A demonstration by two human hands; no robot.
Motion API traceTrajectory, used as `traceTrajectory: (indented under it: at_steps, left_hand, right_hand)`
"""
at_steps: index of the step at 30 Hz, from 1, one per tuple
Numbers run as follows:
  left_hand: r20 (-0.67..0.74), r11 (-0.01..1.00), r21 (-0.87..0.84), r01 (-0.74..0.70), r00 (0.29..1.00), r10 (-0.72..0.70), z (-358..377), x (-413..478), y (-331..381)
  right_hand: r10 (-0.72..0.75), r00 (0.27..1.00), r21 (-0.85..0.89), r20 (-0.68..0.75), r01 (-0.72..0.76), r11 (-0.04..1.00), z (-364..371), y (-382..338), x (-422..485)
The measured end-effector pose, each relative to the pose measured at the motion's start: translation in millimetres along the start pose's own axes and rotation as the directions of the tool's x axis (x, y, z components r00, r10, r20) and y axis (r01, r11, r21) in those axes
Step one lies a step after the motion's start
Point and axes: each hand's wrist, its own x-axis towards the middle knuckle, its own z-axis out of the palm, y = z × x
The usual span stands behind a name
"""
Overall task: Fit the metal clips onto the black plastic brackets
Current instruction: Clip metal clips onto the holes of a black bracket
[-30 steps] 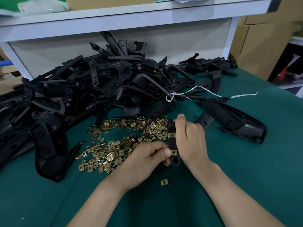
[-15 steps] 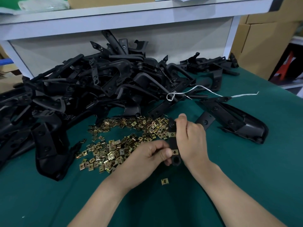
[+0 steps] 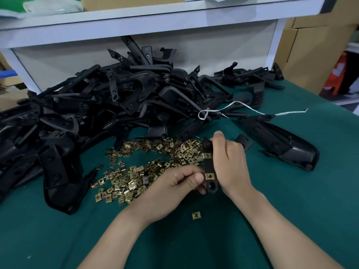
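— Which step is the person on?
— It looks like pushing a clip home. The right hand (image 3: 231, 164) is wrapped round a small black bracket (image 3: 208, 166) and holds it up over the table (image 3: 291, 206). The left hand (image 3: 172, 191) pinches the bracket's low end, its fingers (image 3: 198, 177) right at the lower clip (image 3: 210, 176). An upper clip (image 3: 207, 155) sits on the bracket too.
— What comes next?
— Probably a firm push, so the lower clip sits flat with its hole over the bracket's hole. Then the bracket can go down and a new one gets picked.
— Where are more clips?
— A heap of gold clips (image 3: 147, 167) lies just left of the hands. One lone clip (image 3: 196, 215) lies near the wrists.
— Anything in the way?
— The big pile of black brackets (image 3: 116, 105) is tangled, and a white string (image 3: 233, 107) lies over it. Pulling one out may drag others onto the clips
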Motion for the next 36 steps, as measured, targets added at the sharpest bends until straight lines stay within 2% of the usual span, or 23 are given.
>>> traceTrajectory:
  at_steps: [7,12,17,22,25,28,36]
  left_hand:
    - [-0.009,0.999,0.022,0.028,1.0,-0.028,-0.7,0.8,-2.4]
    - [0.022,0.999,0.024,0.04,0.999,-0.04,-1.9,1.2,-1.8]
    - [0.049,0.994,0.084,0.067,0.996,-0.072,-3.3,-0.7,-2.3]
    - [0.035,0.993,0.092,0.076,0.996,-0.079,-3.5,-2.3,-4.5]
    - [0.029,0.993,0.087,0.077,0.996,-0.08,-3.3,-2.0,-2.6]
    - [0.028,0.992,0.105,0.07,0.997,-0.073,-2.7,-0.4,-0.1]
    - [-0.001,0.999,0.014,0.038,0.999,-0.038,0.6,0.0,1.4]
  right_hand:
    - [-0.057,0.998,-0.067,0.005,0.057,0.996,1.3,4.8,-0.9]
    - [-0.148,0.989,-0.128,0.03,0.151,0.98,3.6,2.6,-4.7]
    - [-0.237,0.965,-0.234,0.108,0.256,0.938,3.0,2.2,-7.6]
    - [-0.304,0.947,-0.374,0.1,0.319,0.871,0.9,0.0,-10.1]
    - [-0.329,0.941,-0.447,0.073,0.326,0.833,-1.6,-1.8,-10.0]
    - [-0.283,0.954,-0.482,0.101,0.295,0.825,-3.0,-1.3,-6.5]
    - [-0.258,0.966,-0.4,0.0,0.237,0.885,-3.6,2.2,-0.6]
